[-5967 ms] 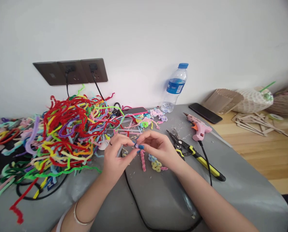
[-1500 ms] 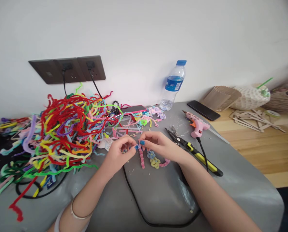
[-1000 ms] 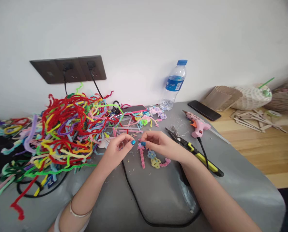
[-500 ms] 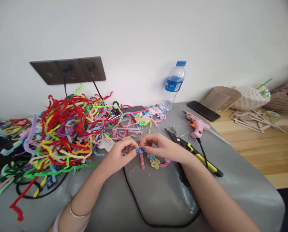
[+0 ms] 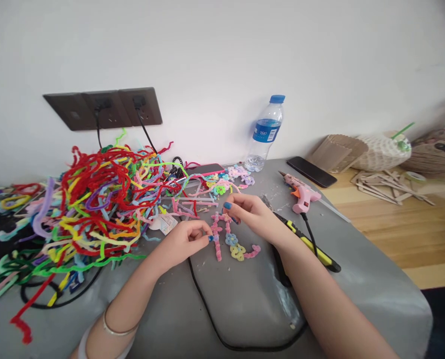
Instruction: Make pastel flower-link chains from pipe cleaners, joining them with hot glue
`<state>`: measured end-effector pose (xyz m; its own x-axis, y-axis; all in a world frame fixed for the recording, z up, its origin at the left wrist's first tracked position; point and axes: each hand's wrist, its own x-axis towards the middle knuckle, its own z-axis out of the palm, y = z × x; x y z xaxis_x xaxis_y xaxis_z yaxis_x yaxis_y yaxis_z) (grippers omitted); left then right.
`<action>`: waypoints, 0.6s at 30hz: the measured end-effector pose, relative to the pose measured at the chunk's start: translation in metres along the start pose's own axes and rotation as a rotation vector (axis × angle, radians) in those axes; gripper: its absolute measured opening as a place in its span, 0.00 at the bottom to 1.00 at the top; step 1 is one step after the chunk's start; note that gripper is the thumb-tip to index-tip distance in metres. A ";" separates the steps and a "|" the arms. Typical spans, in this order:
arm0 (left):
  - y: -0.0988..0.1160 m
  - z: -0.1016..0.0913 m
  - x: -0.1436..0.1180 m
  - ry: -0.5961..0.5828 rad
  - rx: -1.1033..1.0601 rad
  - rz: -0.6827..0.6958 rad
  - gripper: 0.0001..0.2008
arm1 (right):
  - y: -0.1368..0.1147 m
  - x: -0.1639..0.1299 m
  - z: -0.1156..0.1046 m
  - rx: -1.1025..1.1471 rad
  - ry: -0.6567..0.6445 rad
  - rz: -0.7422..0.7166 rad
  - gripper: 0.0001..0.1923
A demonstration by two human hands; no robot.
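My left hand (image 5: 187, 240) and my right hand (image 5: 249, 214) meet over the grey cover (image 5: 357, 294). A short pink twisted pipe cleaner (image 5: 217, 240) lies on the cover between them. My left fingertips pinch it at its middle and my right fingertips hold its upper, branched end. Just right of it lies a small chain of blue, yellow and pink loops (image 5: 240, 249), which neither hand touches. Both hands have blue nails, and a bangle sits on my left wrist.
A big tangled pile of coloured pipe cleaners (image 5: 98, 199) fills the left. Yellow-handled pliers (image 5: 310, 248) and a pink glue gun (image 5: 300, 191) lie right of my hands. Behind are a water bottle (image 5: 266, 133), a black phone (image 5: 309, 171) and wall sockets (image 5: 102, 107). A black cable (image 5: 211, 314) runs under my arms.
The pink piece is now on the cover. My right hand has moved up and back to its top end, and my left hand has dropped lower, pinching its middle.
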<state>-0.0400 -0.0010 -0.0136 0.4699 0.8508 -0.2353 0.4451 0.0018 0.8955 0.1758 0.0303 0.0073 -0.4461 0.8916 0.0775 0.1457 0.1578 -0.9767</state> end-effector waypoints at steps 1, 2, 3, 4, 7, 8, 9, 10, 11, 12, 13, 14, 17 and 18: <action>0.000 0.001 0.000 -0.017 0.007 -0.023 0.08 | 0.000 0.000 0.000 -0.008 0.024 -0.007 0.21; 0.000 0.002 0.000 -0.026 0.013 -0.041 0.08 | -0.001 0.000 -0.001 -0.014 0.045 -0.015 0.21; -0.001 0.003 0.000 -0.029 0.020 -0.057 0.08 | -0.001 0.000 -0.001 -0.019 0.062 -0.024 0.22; -0.001 0.004 0.001 -0.026 0.028 -0.069 0.08 | -0.001 0.000 -0.001 -0.020 0.075 -0.032 0.23; -0.003 0.007 0.003 -0.008 0.051 -0.088 0.09 | -0.001 0.000 0.000 -0.013 0.093 -0.048 0.25; -0.003 0.007 0.003 -0.003 0.058 -0.090 0.09 | -0.001 0.000 0.000 -0.011 0.095 -0.048 0.25; -0.004 0.008 0.004 0.001 0.065 -0.089 0.09 | 0.000 0.000 0.000 -0.009 0.098 -0.049 0.25; -0.004 0.008 0.005 0.004 0.072 -0.086 0.09 | 0.000 0.000 0.000 -0.010 0.102 -0.052 0.25; -0.004 0.008 0.005 0.006 0.078 -0.083 0.09 | 0.000 0.000 0.000 -0.013 0.107 -0.058 0.25; -0.003 0.008 0.006 0.008 0.084 -0.081 0.10 | 0.001 0.001 -0.001 -0.016 0.116 -0.070 0.25; -0.003 0.009 0.006 0.010 0.088 -0.080 0.10 | 0.001 0.001 -0.001 -0.018 0.128 -0.085 0.25; -0.004 0.009 0.007 0.012 0.093 -0.080 0.10 | 0.000 0.001 -0.003 -0.016 0.147 -0.104 0.25; -0.005 0.009 0.007 0.023 0.111 -0.089 0.11 | -0.005 -0.003 -0.011 -0.025 0.259 -0.138 0.24; -0.005 0.009 0.007 0.025 0.116 -0.092 0.11 | -0.008 -0.007 -0.016 -0.048 0.315 -0.133 0.24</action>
<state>-0.0314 0.0004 -0.0233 0.4040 0.8628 -0.3038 0.5714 0.0214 0.8204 0.1918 0.0297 0.0176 -0.1706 0.9480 0.2688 0.1489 0.2944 -0.9440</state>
